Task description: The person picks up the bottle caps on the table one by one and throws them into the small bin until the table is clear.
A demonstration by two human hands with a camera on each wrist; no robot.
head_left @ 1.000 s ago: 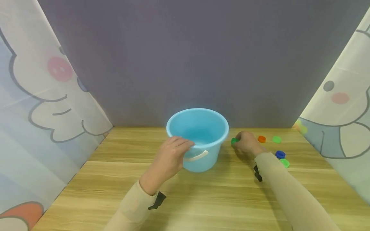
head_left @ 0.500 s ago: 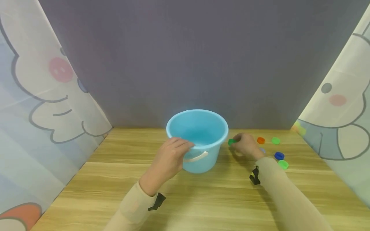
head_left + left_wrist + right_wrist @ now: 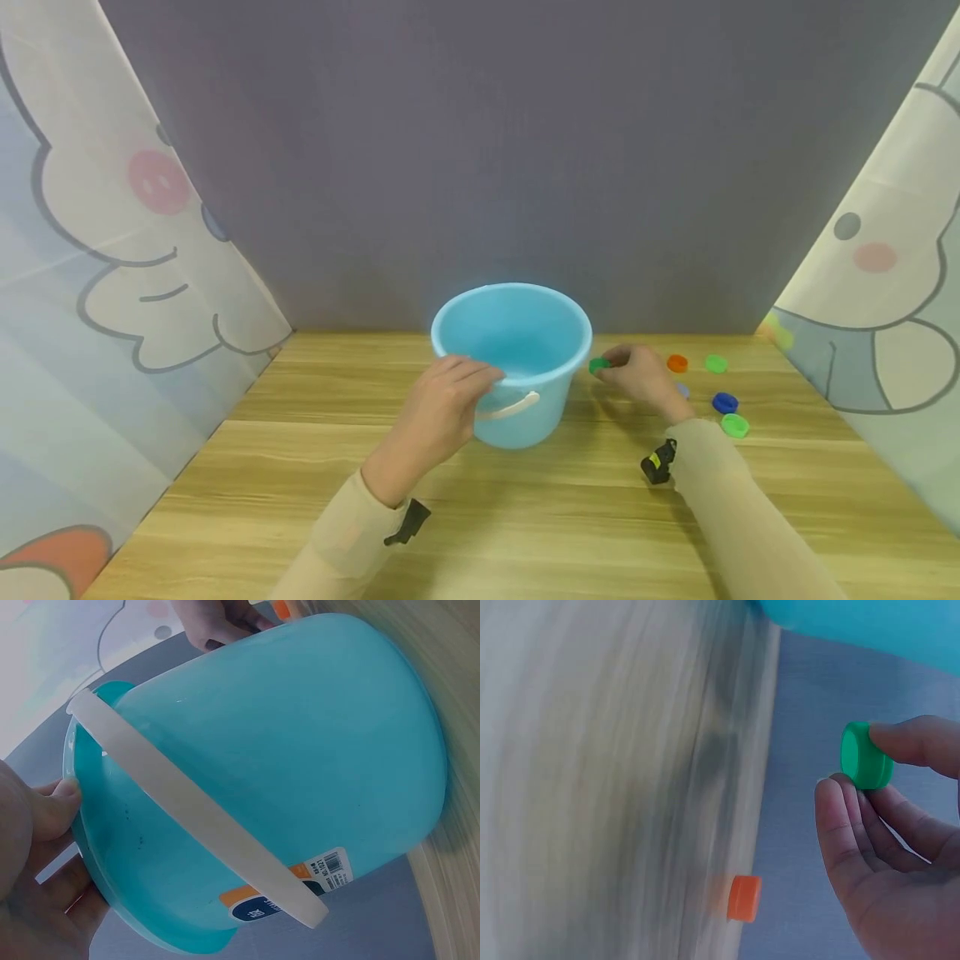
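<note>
A light blue plastic bucket (image 3: 525, 412) with a white handle (image 3: 195, 802) stands upright on the wooden table. My left hand (image 3: 442, 408) grips its near-left rim; the left wrist view has the thumb on one side of the rim and fingers on the other. To the right of the bucket, my right hand (image 3: 637, 379) pinches a green bottle cap (image 3: 866, 756) between thumb and fingertips. In the right wrist view that cap is held above the table, tipped on its side. An orange cap (image 3: 744, 898) sits on the table near this hand.
Right of the right hand lie a light green cap (image 3: 716, 363), a dark blue cap (image 3: 725, 403), another bright green cap (image 3: 735, 426) and a pale purple cap (image 3: 682, 390), partly hidden by the hand. A grey panel (image 3: 480, 167) rises behind the table.
My right hand has shifted slightly left with the green cap, closer to the bucket, uncovering the pale purple cap. The left hand and bucket stay in place.
</note>
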